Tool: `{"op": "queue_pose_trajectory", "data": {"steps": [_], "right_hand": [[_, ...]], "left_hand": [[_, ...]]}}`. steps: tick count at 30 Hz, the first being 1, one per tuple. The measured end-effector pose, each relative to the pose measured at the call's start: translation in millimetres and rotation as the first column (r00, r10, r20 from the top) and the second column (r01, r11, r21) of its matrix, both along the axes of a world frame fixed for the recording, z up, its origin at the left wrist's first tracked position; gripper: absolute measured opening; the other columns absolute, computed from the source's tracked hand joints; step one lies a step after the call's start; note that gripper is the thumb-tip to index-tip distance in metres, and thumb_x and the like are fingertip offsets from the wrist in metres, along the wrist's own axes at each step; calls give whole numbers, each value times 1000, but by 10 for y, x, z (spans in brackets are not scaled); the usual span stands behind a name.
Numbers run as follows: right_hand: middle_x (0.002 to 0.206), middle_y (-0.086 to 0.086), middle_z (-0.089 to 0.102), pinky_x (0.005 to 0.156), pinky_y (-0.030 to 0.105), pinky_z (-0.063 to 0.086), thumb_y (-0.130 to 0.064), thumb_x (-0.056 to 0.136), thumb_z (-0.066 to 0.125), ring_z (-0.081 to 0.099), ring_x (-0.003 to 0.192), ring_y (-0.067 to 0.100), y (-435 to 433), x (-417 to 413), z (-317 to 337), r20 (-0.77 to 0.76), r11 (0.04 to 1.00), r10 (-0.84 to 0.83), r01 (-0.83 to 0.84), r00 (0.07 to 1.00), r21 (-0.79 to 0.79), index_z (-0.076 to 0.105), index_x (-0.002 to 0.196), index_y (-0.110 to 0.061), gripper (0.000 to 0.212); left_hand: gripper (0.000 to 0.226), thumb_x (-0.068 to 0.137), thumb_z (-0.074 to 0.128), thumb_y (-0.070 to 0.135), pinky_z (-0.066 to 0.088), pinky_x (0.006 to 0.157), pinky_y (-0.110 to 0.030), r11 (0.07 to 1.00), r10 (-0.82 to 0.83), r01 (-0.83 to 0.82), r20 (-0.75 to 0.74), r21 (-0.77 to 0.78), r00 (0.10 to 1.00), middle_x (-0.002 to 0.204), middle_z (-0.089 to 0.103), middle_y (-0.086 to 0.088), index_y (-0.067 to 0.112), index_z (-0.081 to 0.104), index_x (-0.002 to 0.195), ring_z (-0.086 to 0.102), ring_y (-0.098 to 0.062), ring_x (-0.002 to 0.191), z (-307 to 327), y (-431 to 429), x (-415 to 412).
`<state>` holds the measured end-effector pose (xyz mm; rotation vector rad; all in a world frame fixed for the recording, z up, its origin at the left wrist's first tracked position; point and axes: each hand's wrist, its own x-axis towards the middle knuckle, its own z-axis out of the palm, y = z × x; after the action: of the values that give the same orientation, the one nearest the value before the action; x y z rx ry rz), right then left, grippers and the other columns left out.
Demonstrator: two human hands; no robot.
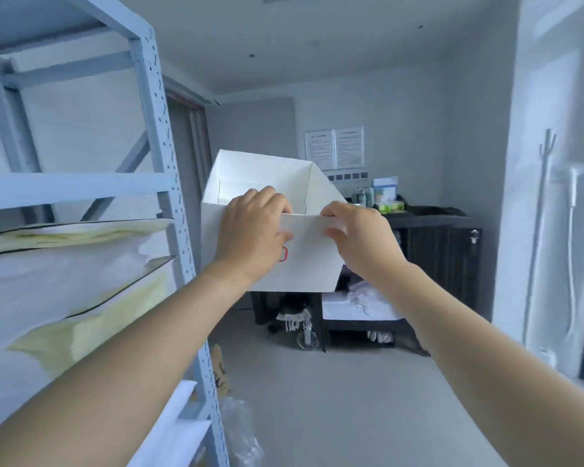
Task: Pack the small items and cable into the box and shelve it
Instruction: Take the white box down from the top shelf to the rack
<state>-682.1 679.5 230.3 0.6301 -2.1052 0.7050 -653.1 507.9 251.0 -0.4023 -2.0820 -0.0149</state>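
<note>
Cool, bluish daylight fills the room, soft and even, strongest at three o'clock, where the pale wall panel (550,163) is washed out and smeared by motion blur. My white open cardboard box (304,261) is bright but not glaring, its inside faintly shaded. The blue-grey metal shelf rack (155,129) at nine o'clock bows with wide-angle distortion. My forearms blur toward the bottom edge.

It looked like a storeroom: metal racking (155,136) held bedding (64,284), and a black cart (435,251) carried linen and bottles (363,195).
</note>
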Motion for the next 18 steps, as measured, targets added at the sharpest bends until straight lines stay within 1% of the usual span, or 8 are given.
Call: {"op": "queue_pose_trajectory", "data": {"steps": [3,5,8,15,18], "right_hand": [[96,4,70,66,29,39,-5,83,59,58,86,27,602,204,-177,36,991,-134,134,990,-17,64,101,-14,20],[92,4,70,63,28,34,-5,82,60,58,81,27,996,376,-291,48,976,-212,214,976,-41,65,99,-15,20],[92,3,70,62,28,31,-7,83,60,54,77,23,1583,671,-401,56,945,-320,323,946,-54,65,99,-15,19],[98,4,70,69,30,43,-5,84,59,60,89,28,2984,1527,-498,58,866,-496,499,866,-46,66,102,-14,21],[101,4,69,74,37,48,-5,85,57,59,94,28,3564,1902,-528,72,832,-552,554,831,-10,66,103,-14,22]], "left_hand": [[30,65,79,19,29,70,-29,993,-117,117,29,-2,993,86,59,-1,13,56,83,50,-24,78,-167,578,-8],[29,65,79,17,28,69,-28,981,-193,194,37,-3,980,85,58,0,13,56,82,50,-24,78,-261,973,19],[28,65,78,16,25,68,-27,953,-304,304,35,2,952,83,58,-1,12,55,81,50,-25,77,-362,1585,118],[28,64,78,12,28,67,-29,857,-515,515,20,34,857,79,57,-2,11,54,77,51,-25,72,-505,3102,600],[29,62,79,11,29,66,-30,816,-577,575,16,55,817,78,56,-1,11,53,76,51,-24,70,-580,3731,851]]}}
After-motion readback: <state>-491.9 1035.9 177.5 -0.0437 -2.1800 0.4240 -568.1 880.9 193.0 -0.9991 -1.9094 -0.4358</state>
